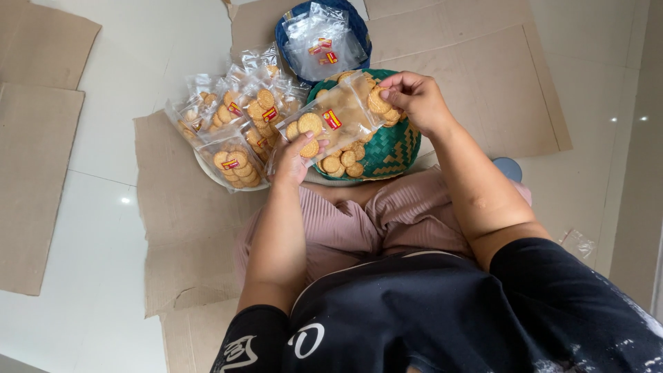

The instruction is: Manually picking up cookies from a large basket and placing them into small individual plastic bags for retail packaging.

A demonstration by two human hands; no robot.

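My left hand [295, 160] grips the lower end of a clear plastic bag [333, 119] with a red and yellow label and a few round biscuits inside. My right hand [412, 98] pinches a round biscuit [378, 101] at the bag's open upper end. The bag is held over a green woven basket [394, 148] that holds loose biscuits [342, 163]. Both forearms reach forward from my lap, over pink trousers and a black top.
A pile of filled biscuit bags [238, 128] lies on a white plate left of the basket. A blue bowl [322, 38] with empty clear bags stands behind. Cardboard sheets [483, 62] cover the white tiled floor. A small grey-blue lid [509, 168] lies by my right knee.
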